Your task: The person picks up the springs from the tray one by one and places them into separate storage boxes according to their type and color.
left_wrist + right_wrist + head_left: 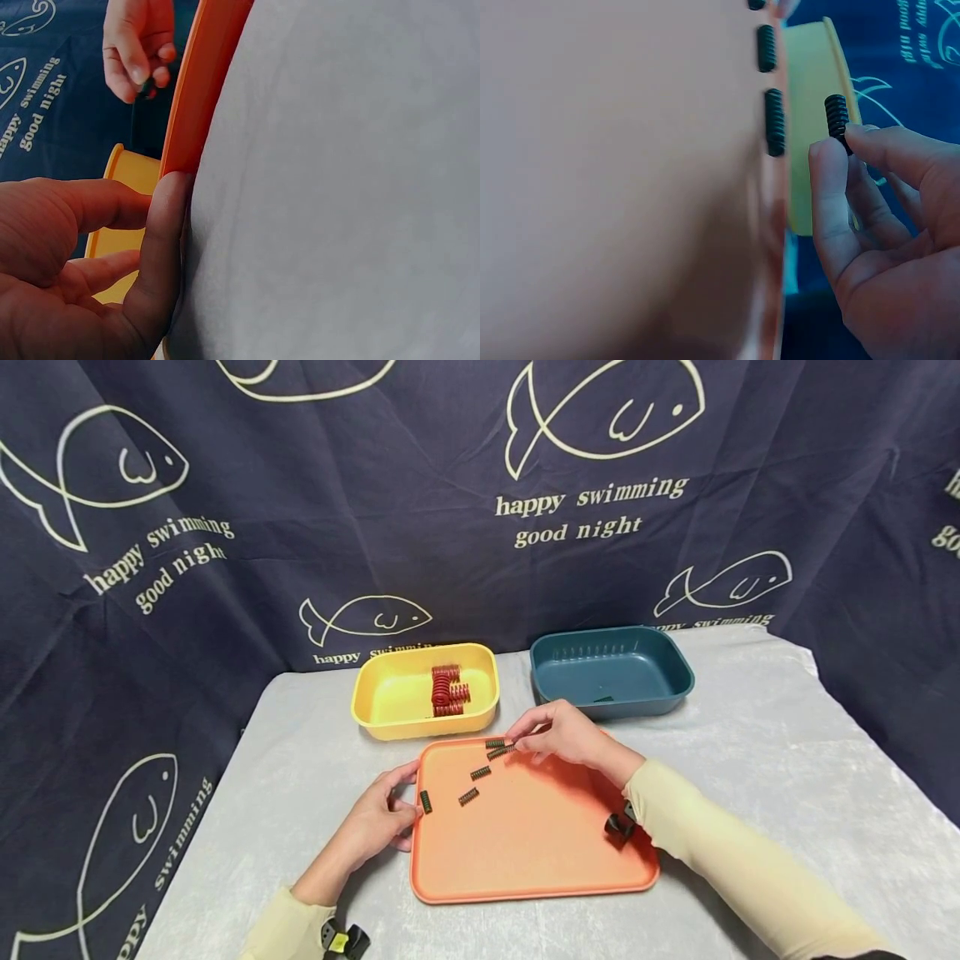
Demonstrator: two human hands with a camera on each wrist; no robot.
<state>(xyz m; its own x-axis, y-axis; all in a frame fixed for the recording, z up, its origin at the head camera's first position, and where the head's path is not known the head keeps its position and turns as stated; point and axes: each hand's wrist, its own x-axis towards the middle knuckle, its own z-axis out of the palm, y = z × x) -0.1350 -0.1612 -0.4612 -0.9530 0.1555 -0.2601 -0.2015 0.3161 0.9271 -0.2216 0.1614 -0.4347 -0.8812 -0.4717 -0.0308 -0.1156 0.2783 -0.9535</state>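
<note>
An orange tray (540, 852) lies on the cloth, with several small dark green coil springs, such as one spring (468, 797), near its left and far sides. My left hand (378, 814) grips the tray's left rim; in the left wrist view its thumb (165, 232) lies along the rim's outer side. Over the tray's far edge, my right hand (558, 735) pinches a dark spring (837, 114) between thumb and fingertips. That held spring sticks out past the fingers. Other springs (775, 122) rest on the tray beside it in the right wrist view.
Behind the tray, a yellow bin (363, 706) holds several larger red springs (444, 689). To its right stands a dark blue bin (667, 697) with a small dark piece (602, 699) on its floor. A navy curtain (450, 527) hangs behind the table.
</note>
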